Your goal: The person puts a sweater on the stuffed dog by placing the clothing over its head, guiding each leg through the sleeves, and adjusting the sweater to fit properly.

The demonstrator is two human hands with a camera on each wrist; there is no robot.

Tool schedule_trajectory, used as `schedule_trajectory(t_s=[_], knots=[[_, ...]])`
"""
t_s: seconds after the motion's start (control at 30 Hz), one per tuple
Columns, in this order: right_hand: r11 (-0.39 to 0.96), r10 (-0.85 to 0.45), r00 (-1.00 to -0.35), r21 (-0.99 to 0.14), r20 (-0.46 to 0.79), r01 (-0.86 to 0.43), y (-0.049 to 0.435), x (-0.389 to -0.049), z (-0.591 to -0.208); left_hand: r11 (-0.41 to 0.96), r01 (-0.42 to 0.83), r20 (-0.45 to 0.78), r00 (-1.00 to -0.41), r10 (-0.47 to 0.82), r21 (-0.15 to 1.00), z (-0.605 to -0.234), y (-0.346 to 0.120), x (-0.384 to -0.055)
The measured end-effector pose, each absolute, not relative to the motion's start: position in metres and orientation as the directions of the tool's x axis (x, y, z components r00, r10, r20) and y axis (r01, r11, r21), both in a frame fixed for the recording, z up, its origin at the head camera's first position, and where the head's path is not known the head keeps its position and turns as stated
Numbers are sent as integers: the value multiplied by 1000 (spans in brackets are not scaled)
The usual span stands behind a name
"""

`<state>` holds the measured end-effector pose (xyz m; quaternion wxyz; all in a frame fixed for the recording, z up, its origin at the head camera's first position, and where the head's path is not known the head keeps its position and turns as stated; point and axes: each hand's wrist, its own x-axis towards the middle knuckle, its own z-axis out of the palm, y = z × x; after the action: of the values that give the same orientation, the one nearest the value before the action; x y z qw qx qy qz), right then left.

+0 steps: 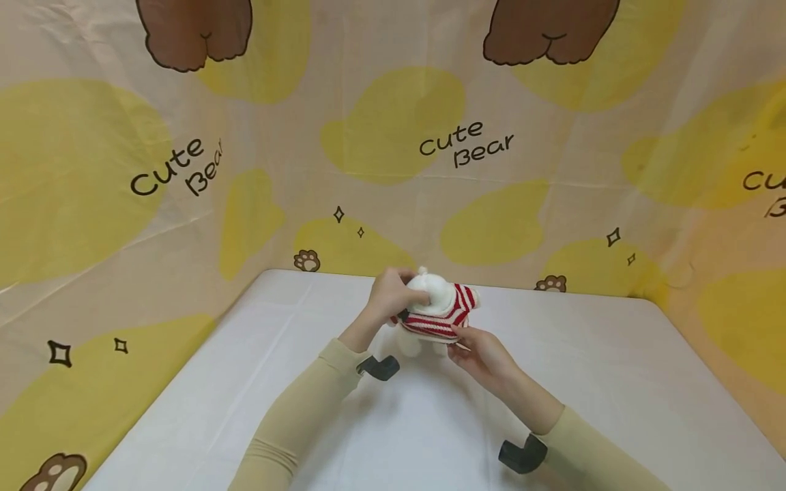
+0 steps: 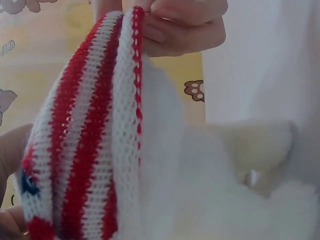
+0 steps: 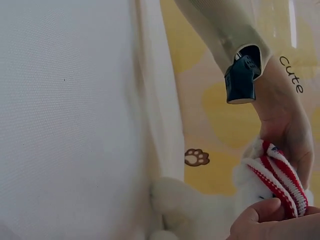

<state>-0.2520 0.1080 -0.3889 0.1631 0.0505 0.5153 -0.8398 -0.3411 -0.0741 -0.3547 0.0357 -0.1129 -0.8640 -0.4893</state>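
A white plush toy (image 1: pixel 437 294) in a red-and-white striped knit sweater (image 1: pixel 430 326) is held up over the far part of the table. My left hand (image 1: pixel 393 298) grips the toy at its head end, thumb across the white plush. At the sweater's lower hem, my right hand (image 1: pixel 485 354) pinches the knit between thumb and fingers. The left wrist view shows the striped knit (image 2: pixel 82 145) close up, with white plush (image 2: pixel 200 180) emerging below the hem and a dark blue patch on the stripes. In the right wrist view the right thumb presses on the sweater (image 3: pixel 285 180).
The white-covered table (image 1: pixel 295 423) stretches beneath both arms. Behind and beside it hangs a yellow-patterned "Cute Bear" cloth (image 1: pixel 393 123). A black wrist device (image 1: pixel 382 368) sits at the left cuff, another black device (image 1: pixel 523 455) at the right.
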Motion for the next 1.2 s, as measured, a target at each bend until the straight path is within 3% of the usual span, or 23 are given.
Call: schedule_trajectory(t_s=[0.17, 0.37, 0.93, 1.2], knots=[[-431, -160, -950, -847, -267, 311, 101, -254, -386, 501, 228, 170, -972, 160, 835, -355, -74, -341], [-334, -95, -955, -895, -281, 296, 97, -255, -387, 501, 230, 181, -973, 146, 834, -354, -74, -341], [-268, 28, -977, -943, -210, 195, 95, -254, -403, 448, 208, 178, -978, 108, 870, -355, -75, -346], [-258, -9, -982, -948, -190, 186, 98, -258, -413, 360, 183, 142, -980, 137, 915, -356, -77, -348]])
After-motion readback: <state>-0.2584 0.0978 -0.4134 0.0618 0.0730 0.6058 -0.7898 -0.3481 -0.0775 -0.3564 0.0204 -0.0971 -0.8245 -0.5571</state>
